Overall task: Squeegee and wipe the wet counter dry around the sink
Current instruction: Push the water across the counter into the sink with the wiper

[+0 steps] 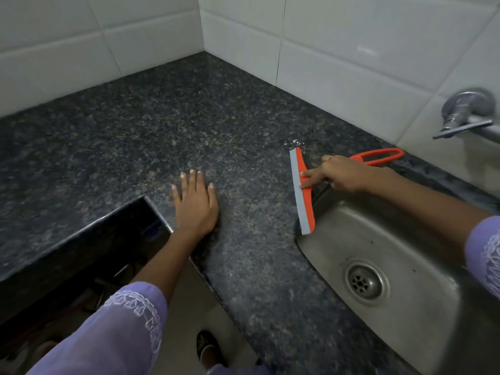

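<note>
An orange squeegee (303, 190) with a grey rubber blade lies along the left rim of the steel sink (422, 315), its looped handle pointing back toward the wall. My right hand (343, 174) grips the handle just behind the blade, index finger pressed on the head. The blade's lower end overhangs the sink basin. A small patch of water droplets (295, 144) glistens at the blade's far end. My left hand (196, 201) rests flat, fingers spread, on the dark speckled granite counter (162, 125) near its inner corner edge.
White tiled walls (338, 50) meet in a corner behind the counter. A chrome tap (465, 115) juts from the right wall above the sink. The counter's front edge drops to a dark cupboard opening (81, 261) at lower left. A foot stands on the floor (208, 347) below.
</note>
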